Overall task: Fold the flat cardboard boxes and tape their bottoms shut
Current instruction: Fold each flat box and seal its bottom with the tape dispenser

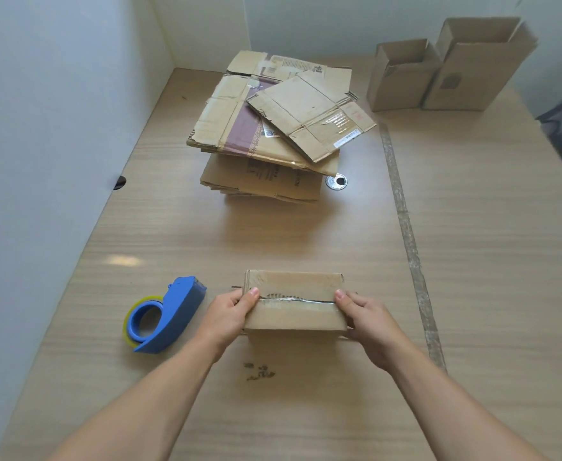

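On the wooden tabletop [472, 227] at six o'clock, I hold a small brown cardboard box [294, 314].
My left hand [229, 314] and right hand [364, 316] grip its opposite ends, thumbs on top by the closed flap seam. A blue plastic tape dispenser [170, 314] lies at nine o'clock; the stack of flat cardboard boxes [273, 128] sits at twelve, two open cardboard boxes [452, 71] at two.

A small cardboard box [294, 299] stood on the tabletop [472, 261], its taped seam facing up. The left hand [229, 312] gripped its left end and the right hand [361, 314] its right end, thumbs on top. A blue tape dispenser [165, 316] lay just left. Beyond lay a stack of flat boxes [273, 128]; two folded boxes [445, 66] stood far right.
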The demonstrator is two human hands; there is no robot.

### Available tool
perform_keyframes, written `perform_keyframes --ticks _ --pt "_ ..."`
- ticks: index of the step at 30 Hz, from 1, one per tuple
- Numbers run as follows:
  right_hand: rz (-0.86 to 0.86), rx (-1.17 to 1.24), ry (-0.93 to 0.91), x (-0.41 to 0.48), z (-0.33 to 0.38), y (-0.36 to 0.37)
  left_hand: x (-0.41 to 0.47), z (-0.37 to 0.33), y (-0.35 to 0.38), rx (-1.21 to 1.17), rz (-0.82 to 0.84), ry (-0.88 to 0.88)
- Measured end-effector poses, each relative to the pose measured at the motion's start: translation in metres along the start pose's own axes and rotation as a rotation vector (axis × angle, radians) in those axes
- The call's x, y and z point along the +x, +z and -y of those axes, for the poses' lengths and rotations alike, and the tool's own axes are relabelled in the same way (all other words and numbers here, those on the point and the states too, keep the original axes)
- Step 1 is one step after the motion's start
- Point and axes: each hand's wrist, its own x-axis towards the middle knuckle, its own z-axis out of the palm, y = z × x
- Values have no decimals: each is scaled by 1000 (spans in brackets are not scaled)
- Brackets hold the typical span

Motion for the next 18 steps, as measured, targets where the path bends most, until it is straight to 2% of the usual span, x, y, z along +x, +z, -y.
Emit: perform_keyframes --ticks 6,10,14,18 --pt "-125 -135 -144 -3 -20 3 -11 -12 4 -227 101 -150" --pt "-109 -131 -97 -5 -10 6 -8 -16 7 -52 132 -134" --pt "-299 -370 -18 -1 -1 22 -11 -19 26 113 -131 -91" --pt "-437 -431 -73 2 -8 25 -20 -15 38 159 -157 -40"
